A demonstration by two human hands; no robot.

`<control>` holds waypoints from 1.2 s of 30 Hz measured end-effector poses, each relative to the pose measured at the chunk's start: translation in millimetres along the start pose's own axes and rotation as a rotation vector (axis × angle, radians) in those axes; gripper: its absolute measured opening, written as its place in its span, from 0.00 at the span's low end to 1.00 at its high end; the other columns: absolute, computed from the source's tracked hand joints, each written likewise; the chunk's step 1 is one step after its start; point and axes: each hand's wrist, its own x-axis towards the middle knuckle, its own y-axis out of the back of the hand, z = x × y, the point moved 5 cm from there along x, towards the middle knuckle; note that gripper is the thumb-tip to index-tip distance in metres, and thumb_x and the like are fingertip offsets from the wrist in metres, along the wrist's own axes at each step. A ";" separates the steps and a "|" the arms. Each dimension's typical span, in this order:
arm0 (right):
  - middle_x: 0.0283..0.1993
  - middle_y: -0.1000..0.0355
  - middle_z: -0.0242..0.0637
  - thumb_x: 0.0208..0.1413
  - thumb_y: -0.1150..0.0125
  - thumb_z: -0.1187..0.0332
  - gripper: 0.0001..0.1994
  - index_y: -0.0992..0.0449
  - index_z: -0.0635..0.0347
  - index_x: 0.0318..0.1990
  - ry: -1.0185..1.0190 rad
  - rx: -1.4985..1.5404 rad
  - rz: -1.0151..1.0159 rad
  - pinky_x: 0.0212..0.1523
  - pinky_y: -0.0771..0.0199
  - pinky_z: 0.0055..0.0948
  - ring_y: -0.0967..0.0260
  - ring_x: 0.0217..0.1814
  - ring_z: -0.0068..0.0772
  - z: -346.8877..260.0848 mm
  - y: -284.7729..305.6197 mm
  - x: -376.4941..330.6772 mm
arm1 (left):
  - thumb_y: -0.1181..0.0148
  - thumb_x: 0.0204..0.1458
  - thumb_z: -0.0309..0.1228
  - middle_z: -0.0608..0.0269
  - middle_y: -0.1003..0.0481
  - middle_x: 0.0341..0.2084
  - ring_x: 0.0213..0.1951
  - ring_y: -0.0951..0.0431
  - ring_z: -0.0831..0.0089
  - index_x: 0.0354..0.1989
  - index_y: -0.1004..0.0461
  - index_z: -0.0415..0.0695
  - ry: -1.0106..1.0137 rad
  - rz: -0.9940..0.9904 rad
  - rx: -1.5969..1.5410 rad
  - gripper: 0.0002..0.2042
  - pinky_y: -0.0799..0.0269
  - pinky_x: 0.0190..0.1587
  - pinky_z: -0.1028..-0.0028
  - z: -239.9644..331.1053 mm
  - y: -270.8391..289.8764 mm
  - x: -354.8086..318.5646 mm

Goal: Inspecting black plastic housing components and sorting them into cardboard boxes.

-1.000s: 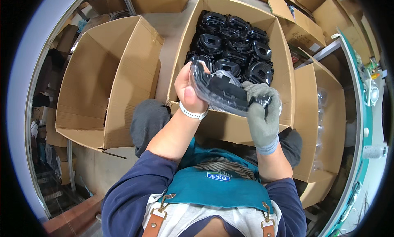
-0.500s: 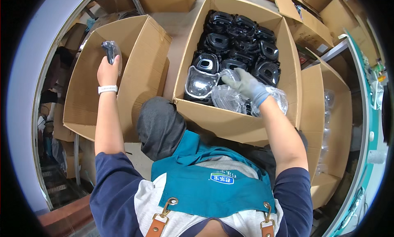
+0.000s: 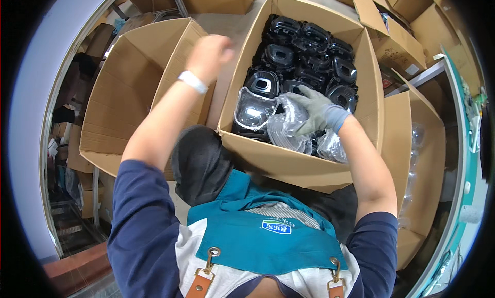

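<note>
My bare left hand (image 3: 209,55), a white band on its wrist, is raised over the gap between two cardboard boxes. Motion smears its fingers, and I see nothing in it. Inside the larger cardboard box (image 3: 299,166), my right hand (image 3: 318,112) in a grey glove grips a clear plastic cover (image 3: 292,115), thumb and fingers on either side. Another clear cover (image 3: 254,108) lies to its left, and more clear plastic (image 3: 331,146) sits below the hand. Behind them, black plastic housings (image 3: 280,55) with oval openings stand packed in rows.
At the left stands a tall open cardboard box (image 3: 118,92). An open box holding clear plastic pieces (image 3: 415,159) is at the right, beside a teal-edged bench (image 3: 464,92). More cardboard boxes (image 3: 397,43) are stacked at the far right. My dark-clad knee (image 3: 198,164) is between the boxes.
My left hand has left the left box and swung right; the black-handled object it held is no longer visible. My right hand has shifted slightly, and the clear plastic under it has tilted.
</note>
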 end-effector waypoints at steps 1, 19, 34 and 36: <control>0.70 0.55 0.57 0.23 0.24 0.44 0.57 0.47 0.33 0.68 0.095 -0.026 0.081 0.67 0.45 0.45 0.53 0.71 0.61 1.7 -6.9 4.5 | 0.42 0.47 0.31 0.48 0.24 0.37 0.43 0.25 0.52 0.36 0.23 0.38 -0.018 -0.204 -0.008 0.11 0.31 0.49 0.60 32.2 -28.0 16.2; 0.68 0.47 0.46 0.45 0.32 0.47 0.47 0.50 0.58 0.69 0.132 1.680 0.912 0.64 0.42 0.45 0.49 0.69 0.47 5.9 12.4 -177.6 | 0.39 0.48 0.36 0.53 0.28 0.48 0.51 0.30 0.56 0.38 0.23 0.45 -0.101 -0.425 0.195 0.12 0.36 0.53 0.58 121.7 -218.7 106.1; 0.70 0.52 0.34 0.63 0.53 0.51 0.31 0.52 0.51 0.69 0.445 2.098 0.796 0.69 0.48 0.38 0.54 0.73 0.36 -74.7 -24.6 -95.5 | 0.37 0.43 0.51 0.47 0.40 0.58 0.63 0.48 0.41 0.50 0.33 0.43 -0.313 -0.030 -0.621 0.30 0.58 0.64 0.48 237.3 14.5 -48.5; 0.70 0.50 0.35 0.63 0.52 0.54 0.30 0.51 0.53 0.69 0.473 2.044 0.826 0.68 0.46 0.38 0.50 0.71 0.35 -83.2 -25.6 -95.0 | 0.38 0.44 0.54 0.46 0.40 0.58 0.63 0.49 0.37 0.50 0.34 0.43 -0.294 -0.020 -0.661 0.31 0.59 0.64 0.45 232.0 7.5 -63.1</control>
